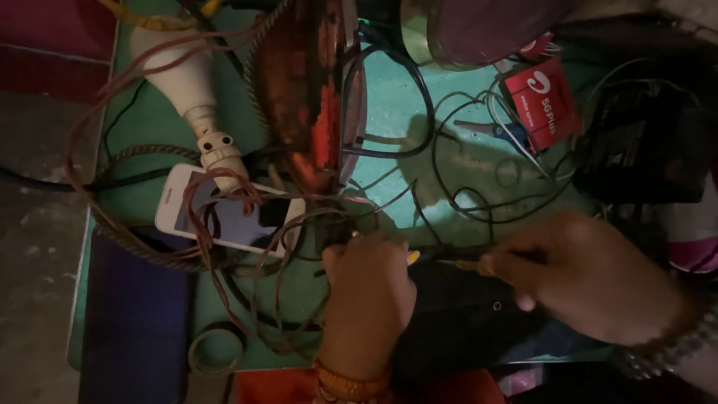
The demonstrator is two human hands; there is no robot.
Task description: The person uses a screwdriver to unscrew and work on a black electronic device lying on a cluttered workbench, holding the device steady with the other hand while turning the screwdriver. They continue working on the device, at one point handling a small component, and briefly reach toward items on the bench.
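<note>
Both hands on the black device: left hand [368, 288], right hand [591, 277], black device [456, 314]

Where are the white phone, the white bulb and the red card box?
white phone [224, 217], head view, on its screen.
white bulb [179, 71], head view, on its body.
red card box [542, 105], head view, on its top face.

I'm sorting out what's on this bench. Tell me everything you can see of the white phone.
The white phone is a flat slab with rounded corners and a glossy, unlit screen facing up. It lies tilted on the green table, left of the left hand. Thin reddish wires loop across its screen, and the metal base of a white light bulb rests over its upper edge. Neither hand touches it.
</note>
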